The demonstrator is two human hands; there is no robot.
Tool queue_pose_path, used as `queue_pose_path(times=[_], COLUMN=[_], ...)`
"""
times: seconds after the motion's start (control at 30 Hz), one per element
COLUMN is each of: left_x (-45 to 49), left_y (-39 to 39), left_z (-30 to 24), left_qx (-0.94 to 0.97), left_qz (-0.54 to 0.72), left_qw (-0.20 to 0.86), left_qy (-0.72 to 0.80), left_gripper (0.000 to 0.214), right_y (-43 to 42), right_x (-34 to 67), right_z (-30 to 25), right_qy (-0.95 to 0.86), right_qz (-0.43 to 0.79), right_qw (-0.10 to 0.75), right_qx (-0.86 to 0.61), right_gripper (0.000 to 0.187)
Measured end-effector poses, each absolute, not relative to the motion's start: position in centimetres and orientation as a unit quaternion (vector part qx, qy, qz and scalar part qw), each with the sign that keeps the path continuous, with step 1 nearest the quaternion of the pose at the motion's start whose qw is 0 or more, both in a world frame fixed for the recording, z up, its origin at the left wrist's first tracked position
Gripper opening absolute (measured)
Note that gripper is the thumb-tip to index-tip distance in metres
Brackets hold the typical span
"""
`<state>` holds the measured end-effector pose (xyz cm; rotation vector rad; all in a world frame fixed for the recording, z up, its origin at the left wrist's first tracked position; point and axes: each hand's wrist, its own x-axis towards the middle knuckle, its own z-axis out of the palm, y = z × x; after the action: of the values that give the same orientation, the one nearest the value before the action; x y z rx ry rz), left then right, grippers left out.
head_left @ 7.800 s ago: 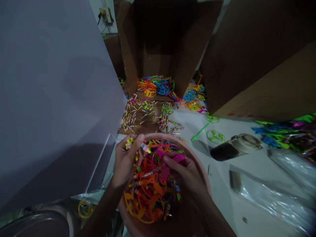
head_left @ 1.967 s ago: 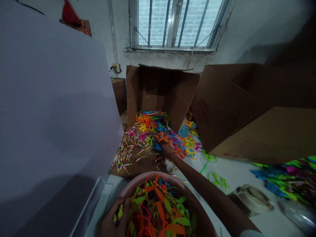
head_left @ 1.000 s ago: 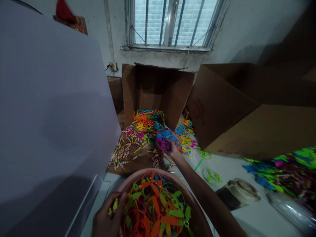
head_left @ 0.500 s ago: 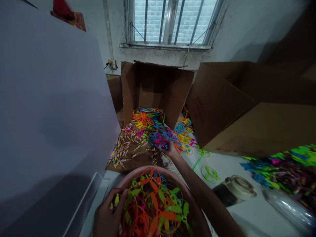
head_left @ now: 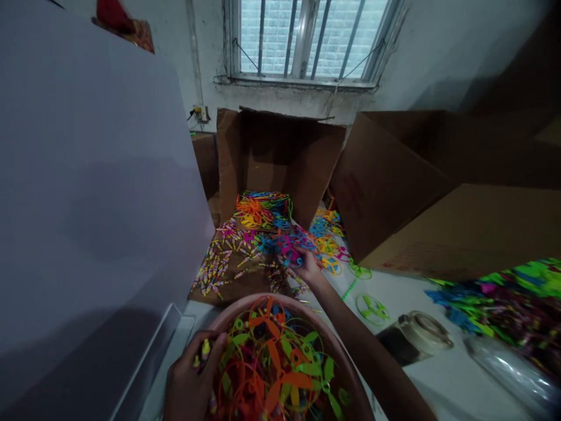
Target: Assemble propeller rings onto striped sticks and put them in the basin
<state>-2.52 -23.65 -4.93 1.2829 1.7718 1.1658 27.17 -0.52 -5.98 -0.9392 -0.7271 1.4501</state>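
A pink round basin [head_left: 339, 362] near the bottom edge is heaped with plastic propeller rings, mostly orange and green. My left hand [head_left: 189, 383] rests at its left rim, fingers closed round a few small yellow and pink sticks. My right arm stretches forward over the basin. My right hand [head_left: 307, 266] is closed on a bunch of blue and pink propeller rings [head_left: 284, 248], lifted just above the loose pile on the table.
An open cardboard box [head_left: 280, 158] at the back holds more rings [head_left: 262, 209]. Small sticks [head_left: 219, 263] lie scattered on a cardboard flap. Large cartons [head_left: 438, 193] stand right, a white panel [head_left: 87, 204] left, a lying jar [head_left: 416, 339] and green rings [head_left: 370, 307] nearby.
Earlier both hands worked inside the basin. My right hand then reached out to the far pile, grabbed a bunch of rings and now draws them slightly nearer. My left hand stayed at the rim.
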Motion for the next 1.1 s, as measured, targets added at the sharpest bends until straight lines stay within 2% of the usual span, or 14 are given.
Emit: queue_pose_path(times=[0.13, 0.33, 0.57, 0.83, 1.1], left_x=[-2.5, -2.3, -2.4, -2.1, -1.7], left_y=[-23.7, -23.6, -23.7, -23.4, -23.4], left_z=[-4.6, -3.9, -4.7, -3.7, -2.9], left_qx=[0.508, 0.537, 0.506, 0.538, 0.487], left_qz=[0.432, 0.457, 0.435, 0.463, 0.499], left_qw=[0.343, 0.299, 0.333, 0.286, 0.336], left_qy=[0.661, 0.643, 0.666, 0.644, 0.634], left_gripper=[0.049, 0.049, 0.047, 0.044, 0.047], right_y=[-1.4, -1.7, -2.1, -2.3, -4.7], right_x=[27.1, 26.8, 26.1, 25.6, 25.4], right_z=[-5.0, -4.6, -4.8, -4.9, -3.0], right_qy=[-0.274, -0.256, -0.262, -0.253, -0.282], right_qz=[0.649, 0.666, 0.661, 0.6, 0.614], right_qw=[0.585, 0.566, 0.553, 0.593, 0.568], right_qx=[-0.401, -0.413, -0.435, -0.474, -0.471], right_gripper=[0.03, 0.031, 0.028, 0.025, 0.018])
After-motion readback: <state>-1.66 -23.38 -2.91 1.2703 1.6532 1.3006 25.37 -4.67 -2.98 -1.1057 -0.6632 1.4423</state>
